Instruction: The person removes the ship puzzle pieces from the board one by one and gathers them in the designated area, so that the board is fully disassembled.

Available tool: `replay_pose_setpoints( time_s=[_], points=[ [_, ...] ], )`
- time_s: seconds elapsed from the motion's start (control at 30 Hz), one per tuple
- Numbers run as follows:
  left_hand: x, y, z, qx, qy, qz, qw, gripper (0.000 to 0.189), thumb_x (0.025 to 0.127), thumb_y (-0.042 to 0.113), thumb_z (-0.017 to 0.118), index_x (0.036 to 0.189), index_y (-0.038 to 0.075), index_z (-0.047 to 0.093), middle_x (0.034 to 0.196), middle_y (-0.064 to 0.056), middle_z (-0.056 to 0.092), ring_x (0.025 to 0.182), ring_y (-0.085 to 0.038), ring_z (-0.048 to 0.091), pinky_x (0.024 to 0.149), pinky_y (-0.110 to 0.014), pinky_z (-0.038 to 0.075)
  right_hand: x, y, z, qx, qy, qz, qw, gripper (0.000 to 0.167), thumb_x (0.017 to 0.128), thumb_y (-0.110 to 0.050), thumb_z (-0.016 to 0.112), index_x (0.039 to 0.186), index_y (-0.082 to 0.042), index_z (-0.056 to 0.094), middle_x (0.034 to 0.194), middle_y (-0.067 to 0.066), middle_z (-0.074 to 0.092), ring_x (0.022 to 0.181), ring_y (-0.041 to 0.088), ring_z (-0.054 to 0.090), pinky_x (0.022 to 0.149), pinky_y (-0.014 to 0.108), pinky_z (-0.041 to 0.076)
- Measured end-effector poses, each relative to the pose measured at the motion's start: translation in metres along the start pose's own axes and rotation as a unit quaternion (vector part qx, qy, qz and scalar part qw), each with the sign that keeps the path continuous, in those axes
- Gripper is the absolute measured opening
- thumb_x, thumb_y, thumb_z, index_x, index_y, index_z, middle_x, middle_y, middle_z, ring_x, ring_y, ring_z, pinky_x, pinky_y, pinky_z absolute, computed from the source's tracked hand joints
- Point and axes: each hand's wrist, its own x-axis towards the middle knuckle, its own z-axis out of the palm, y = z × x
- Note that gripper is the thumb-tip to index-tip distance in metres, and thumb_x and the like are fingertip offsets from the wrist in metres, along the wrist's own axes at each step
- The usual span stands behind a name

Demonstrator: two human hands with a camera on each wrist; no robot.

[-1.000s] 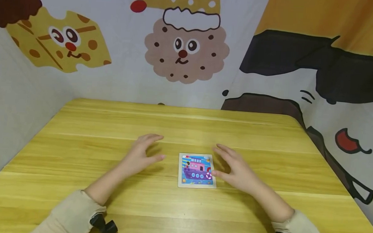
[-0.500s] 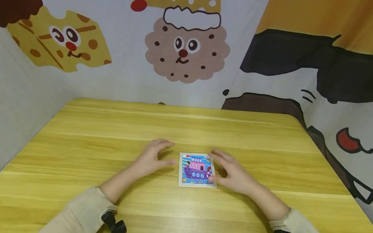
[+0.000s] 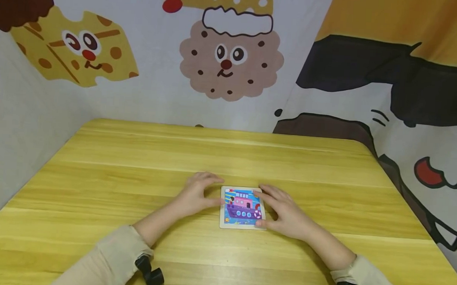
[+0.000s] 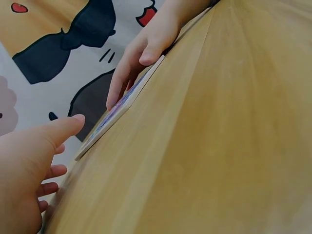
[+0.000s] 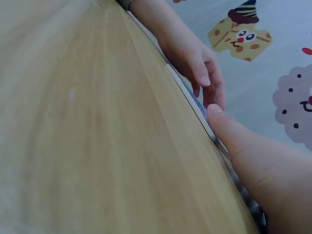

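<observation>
A thin square picture board (image 3: 242, 207) with a pale border lies flat on the wooden table (image 3: 222, 258). Its print is a pink and purple ship on blue. My left hand (image 3: 198, 194) is at the board's left side, thumb tip right at that edge, fingers loosely bent and apart. On the right side, my right hand (image 3: 287, 212) spans the edge: the thumb overlaps the near right corner and a finger reaches over the far right corner. The left wrist view shows the board (image 4: 117, 109) edge-on between both hands. In the right wrist view, the right thumb (image 5: 226, 124) overlaps the board.
A cloth backdrop (image 3: 145, 103) with cartoon cheese, cookie and a large dark-patched figure hangs behind the table and at its sides. Black wrist devices (image 3: 149, 272) are strapped over both beige sleeves (image 3: 372, 277).
My left hand has moved right, up to the board's left edge. My right hand has shifted slightly left and now overlaps the right edge. The board stays in place.
</observation>
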Motion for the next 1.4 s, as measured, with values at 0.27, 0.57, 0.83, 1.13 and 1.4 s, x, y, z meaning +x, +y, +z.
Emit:
replay_pose_setpoints(
  time_s=[0.27, 0.57, 0.83, 1.13, 1.4],
  points=[
    [0.002, 0.001, 0.004, 0.011, -0.004, 0.015, 0.9998, 0.06, 0.077, 0.04, 0.078, 0.126, 0.01, 0.062, 0.128, -0.006, 0.055, 0.124, -0.028, 0.039, 0.104, -0.054, 0.019, -0.001, 0.001, 0.001, -0.004, -0.005, 0.002, 1.0, 0.082, 0.082, -0.063, 0.062, 0.148, -0.02, 0.038, 0.155, 0.009, 0.025, 0.14, 0.035, 0.02, 0.106, 0.061, 0.017],
    [0.003, 0.0, 0.009, 0.042, -0.002, 0.01, 0.9991, 0.06, 0.078, 0.044, 0.077, 0.125, 0.011, 0.063, 0.129, -0.005, 0.053, 0.122, -0.026, 0.039, 0.102, -0.05, 0.02, 0.001, 0.001, 0.001, -0.007, -0.005, 0.0, 1.0, 0.082, 0.082, -0.064, 0.061, 0.148, -0.02, 0.038, 0.155, 0.008, 0.025, 0.14, 0.035, 0.02, 0.106, 0.061, 0.017],
    [0.004, 0.003, 0.014, 0.068, 0.018, 0.004, 0.9975, 0.057, 0.076, 0.047, 0.078, 0.121, 0.013, 0.066, 0.125, -0.002, 0.055, 0.118, -0.023, 0.041, 0.098, -0.047, 0.023, 0.001, 0.0, 0.001, -0.001, -0.008, 0.004, 1.0, 0.082, 0.082, -0.064, 0.061, 0.148, -0.02, 0.038, 0.155, 0.008, 0.025, 0.14, 0.035, 0.019, 0.106, 0.062, 0.016],
    [0.005, 0.008, 0.017, 0.067, 0.042, -0.007, 0.9968, 0.048, 0.074, 0.042, 0.081, 0.113, 0.015, 0.071, 0.121, -0.004, 0.058, 0.117, -0.026, 0.042, 0.096, -0.05, 0.025, 0.001, 0.002, 0.002, 0.001, -0.007, 0.004, 1.0, 0.082, 0.082, -0.064, 0.061, 0.148, -0.02, 0.039, 0.155, 0.007, 0.025, 0.14, 0.034, 0.019, 0.106, 0.062, 0.017],
    [0.005, 0.013, 0.018, 0.046, 0.047, -0.031, 0.9973, 0.045, 0.072, 0.037, 0.084, 0.109, 0.016, 0.072, 0.122, -0.004, 0.058, 0.117, -0.026, 0.042, 0.1, -0.053, 0.021, 0.0, 0.002, 0.001, 0.005, -0.008, 0.004, 0.9999, 0.082, 0.082, -0.064, 0.061, 0.148, -0.021, 0.038, 0.155, 0.008, 0.024, 0.14, 0.035, 0.019, 0.105, 0.063, 0.017]
  ],
)
